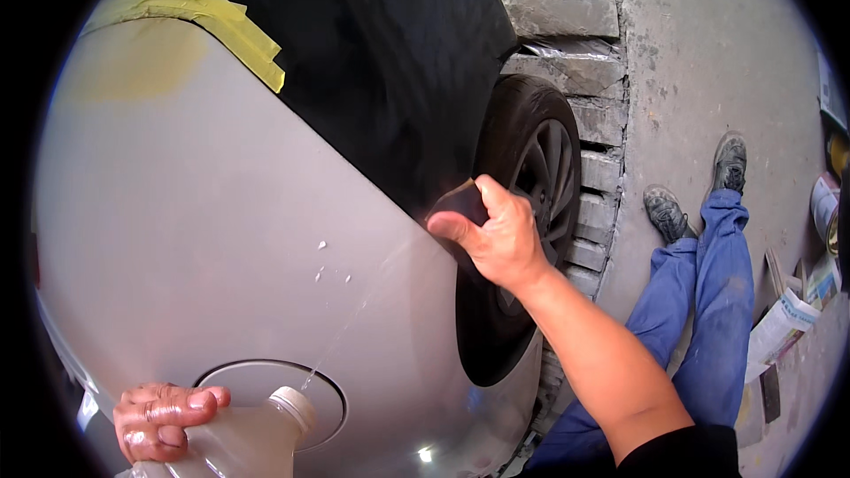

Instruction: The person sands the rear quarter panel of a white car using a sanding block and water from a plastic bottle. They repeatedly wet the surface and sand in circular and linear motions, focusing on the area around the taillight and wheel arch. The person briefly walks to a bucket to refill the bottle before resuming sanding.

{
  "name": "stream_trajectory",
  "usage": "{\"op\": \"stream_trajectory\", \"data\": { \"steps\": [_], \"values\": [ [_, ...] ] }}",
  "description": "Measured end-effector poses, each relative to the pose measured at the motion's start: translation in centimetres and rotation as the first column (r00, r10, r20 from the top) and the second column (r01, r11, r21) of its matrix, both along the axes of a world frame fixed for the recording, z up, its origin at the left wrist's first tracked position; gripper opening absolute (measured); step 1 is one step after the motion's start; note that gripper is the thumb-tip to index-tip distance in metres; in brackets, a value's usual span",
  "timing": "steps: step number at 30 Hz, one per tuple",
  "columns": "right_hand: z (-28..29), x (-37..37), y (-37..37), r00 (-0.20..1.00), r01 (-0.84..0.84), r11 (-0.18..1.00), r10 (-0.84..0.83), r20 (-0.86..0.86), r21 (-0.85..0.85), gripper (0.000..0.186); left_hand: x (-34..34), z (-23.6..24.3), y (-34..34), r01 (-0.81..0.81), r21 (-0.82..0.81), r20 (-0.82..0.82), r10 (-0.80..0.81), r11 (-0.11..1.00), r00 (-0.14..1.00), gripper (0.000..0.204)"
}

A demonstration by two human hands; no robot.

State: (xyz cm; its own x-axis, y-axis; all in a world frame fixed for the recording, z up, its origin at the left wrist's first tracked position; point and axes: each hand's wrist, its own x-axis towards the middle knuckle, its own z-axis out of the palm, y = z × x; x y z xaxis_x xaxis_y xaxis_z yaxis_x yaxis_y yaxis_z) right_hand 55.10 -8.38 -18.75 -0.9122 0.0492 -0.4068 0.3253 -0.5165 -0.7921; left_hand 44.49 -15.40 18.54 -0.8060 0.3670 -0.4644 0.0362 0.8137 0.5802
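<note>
My left hand (164, 420) grips a translucent plastic bottle (252, 443) with a white cap (292, 407), tilted over the round fuel flap (323, 398). From the cap a thin stream of water (350, 319) shoots up and right across the silver car panel (221, 212). Between the thumb and fingers of my right hand (505, 235) is a dark piece of sandpaper (460, 202) with a brownish edge. That hand is at the border of the silver panel and a black car panel (354, 53), just above the wheel arch. A few white drops (322, 245) sit on the silver paint.
Yellow masking tape (239, 40) covers the upper seam. Beyond the panel stands a wheel (540, 159) beside a strip of worn slabs (584, 75). My legs (717, 301) are on the concrete floor (708, 44). Cans (825, 212) and printed paper (784, 327) lie at far right.
</note>
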Motion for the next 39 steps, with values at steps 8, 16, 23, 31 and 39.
{"op": "stream_trajectory", "data": {
  "steps": [8, 16, 23, 31, 39],
  "values": [
    [-0.2, -1.2, 0.6, 0.998, -0.048, 0.995, 0.050, -0.024, 0.089, 0.055, -0.2, -0.9, 1.3, -0.117, -0.043, -0.043, 0.115, 0.992, 0.992, 0.020],
    [-2.3, 9.7, -2.0, 0.965, -0.079, 0.969, 0.133, 0.225, -0.234, 0.041, -1.2, -1.5, 1.8, -0.162, 0.039, -0.031, 0.163, 0.986, 0.986, 0.027],
    [-3.9, 9.2, 2.8, 0.933, 0.087, 0.984, -0.026, 0.360, -0.153, 0.028, -1.0, -1.9, 1.8, -0.190, 0.078, -0.048, 0.194, 0.979, 0.980, 0.021],
    [2.1, 3.5, 4.0, 0.995, 0.096, 0.981, -0.097, -0.003, 0.167, 0.033, -0.7, -1.4, 0.9, -0.048, 0.023, -0.077, 0.049, 0.999, 0.996, 0.012],
    [6.4, 4.2, -3.4, 0.990, 0.116, 0.971, -0.096, -0.103, 0.209, 0.080, -0.5, -1.0, 0.8, -0.062, 0.093, -0.028, 0.065, 0.994, 0.997, 0.013]
  ]
}}
